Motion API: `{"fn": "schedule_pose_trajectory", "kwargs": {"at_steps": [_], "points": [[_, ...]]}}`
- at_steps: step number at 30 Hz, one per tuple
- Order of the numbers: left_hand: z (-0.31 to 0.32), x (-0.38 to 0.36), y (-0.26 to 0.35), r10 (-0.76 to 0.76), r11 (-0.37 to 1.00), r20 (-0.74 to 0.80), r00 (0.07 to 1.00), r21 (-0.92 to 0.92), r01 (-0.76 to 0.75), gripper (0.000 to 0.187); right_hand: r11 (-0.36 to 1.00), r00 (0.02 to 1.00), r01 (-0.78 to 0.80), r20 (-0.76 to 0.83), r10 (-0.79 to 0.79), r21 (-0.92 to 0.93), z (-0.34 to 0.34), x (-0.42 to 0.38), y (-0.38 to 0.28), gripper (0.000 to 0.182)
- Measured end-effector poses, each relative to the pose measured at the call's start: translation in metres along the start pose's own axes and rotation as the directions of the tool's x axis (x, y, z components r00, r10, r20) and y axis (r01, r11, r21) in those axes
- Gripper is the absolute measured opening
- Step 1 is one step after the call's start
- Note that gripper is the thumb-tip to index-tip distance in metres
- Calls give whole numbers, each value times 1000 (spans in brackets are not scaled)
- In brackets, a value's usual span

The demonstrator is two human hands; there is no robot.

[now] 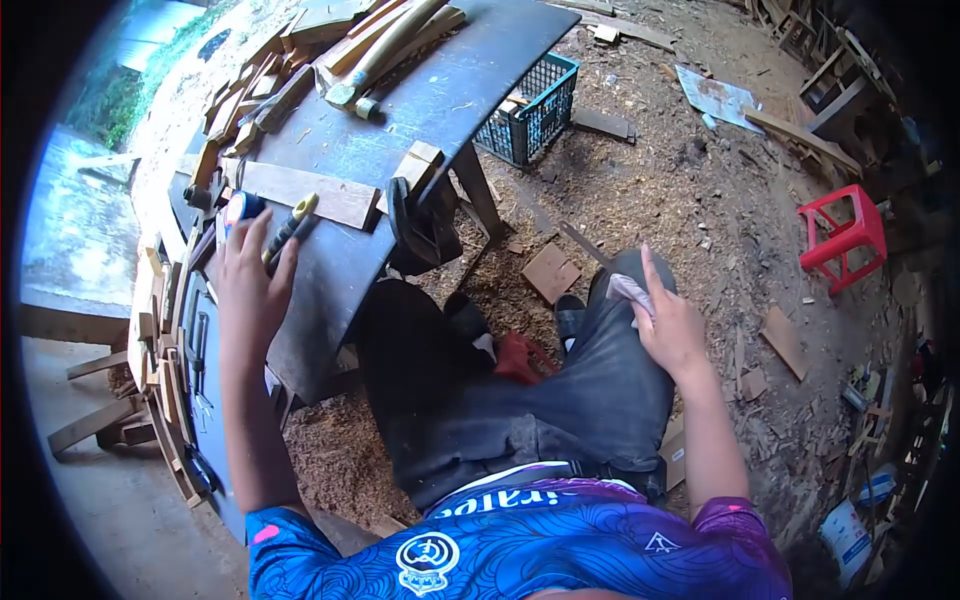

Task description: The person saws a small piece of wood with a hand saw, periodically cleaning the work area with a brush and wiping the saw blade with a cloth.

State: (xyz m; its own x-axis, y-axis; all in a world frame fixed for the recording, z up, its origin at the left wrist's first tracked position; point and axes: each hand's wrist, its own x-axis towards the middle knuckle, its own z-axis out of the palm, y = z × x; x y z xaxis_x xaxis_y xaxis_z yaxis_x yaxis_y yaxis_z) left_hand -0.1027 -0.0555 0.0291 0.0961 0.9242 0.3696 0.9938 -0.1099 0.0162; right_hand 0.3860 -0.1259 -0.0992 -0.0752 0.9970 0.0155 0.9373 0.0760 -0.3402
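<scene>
Head view, person seated by a dark table, shavings all over the ground. Right hand is closed on the pale wrapped end of a thin blade, index finger stuck out straight. Blade's up near the right knee, its far end angled toward the table. Left hand is at the table with its fingers spread apart. A dark tool with a yellow end shows between thumb and index finger, but I can't tell if they actually touch it. Just beside that is a round blue thing, plus a flat board on the tabletop. Black clamp at the table edge, hammer farther up by some wood scraps. Green crate on the ground past the table, red stool well off to the right.
</scene>
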Motion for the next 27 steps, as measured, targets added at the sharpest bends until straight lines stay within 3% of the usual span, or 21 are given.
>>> {"fn": "schedule_pose_trajectory", "kwargs": {"at_steps": [3,4,5,6,9,10,11,12,13,14,15,19,21,22,24,25,26,27], "points": [[10,-18,-12,-99,988,150,984,-104,115,37,998,992,-30,-120,37,59,50,-3,23,69],[11,-17,-14,-51,991,127,991,-115,66,31,999,979,-19,-203,29,49,52,-2,19,62],[7,-16,-17,-13,992,107,994,-121,26,26,992,976,-76,-195,95,104,49,-2,14,51],[4,-15,-17,24,992,89,996,-127,-13,22,990,977,-71,-193,94,119,49,-1,14,51],[-22,14,18,-77,984,-119,990,-170,56,18,975,980,-33,-182,75,221,50,4,16,46],[-23,29,16,34,978,-255,966,-192,-85,21,974,980,-31,-184,74,225,52,6,14,46],[-31,41,34,-9,986,-302,953,-161,-42,23,975,982,-21,-178,62,221,54,9,12,44],[-32,54,56,-51,948,-374,926,-310,-73,23,976,984,-10,-172,49,218,55,11,10,42],[-26,68,65,-53,950,-380,923,-304,-70,29,974,984,-7,-174,47,227,55,14,8,42],[-21,79,81,43,948,-436,899,-267,-174,28,978,984,-19,-170,56,208,56,15,6,40],[-8,91,88,103,965,-432,896,-175,-196,26,981,984,-34,-167,67,191,58,15,4,38],[0,93,143,208,929,-419,884,-199,-313,26,970,976,-63,-189,109,235,55,11,-1,36],[-6,88,161,171,762,-446,878,-505,-405,27,973,972,-51,-214,100,225,57,7,5,36],[-4,92,162,180,758,-440,880,-508,-409,27,971,971,-62,-211,112,230,57,6,7,36],[0,103,156,179,751,-565,805,-450,-483,28,970,968,-53,-228,108,235,56,5,11,35],[0,104,153,121,830,-460,879,-439,-344,27,970,967,-55,-228,111,238,56,4,12,35],[4,101,152,124,831,-461,879,-437,-345,27,969,965,-48,-240,108,242,57,3,13,34],[10,95,153,159,832,-336,928,-460,-309,26,969,962,-39,-253,103,244,56,4,13,33]]}}
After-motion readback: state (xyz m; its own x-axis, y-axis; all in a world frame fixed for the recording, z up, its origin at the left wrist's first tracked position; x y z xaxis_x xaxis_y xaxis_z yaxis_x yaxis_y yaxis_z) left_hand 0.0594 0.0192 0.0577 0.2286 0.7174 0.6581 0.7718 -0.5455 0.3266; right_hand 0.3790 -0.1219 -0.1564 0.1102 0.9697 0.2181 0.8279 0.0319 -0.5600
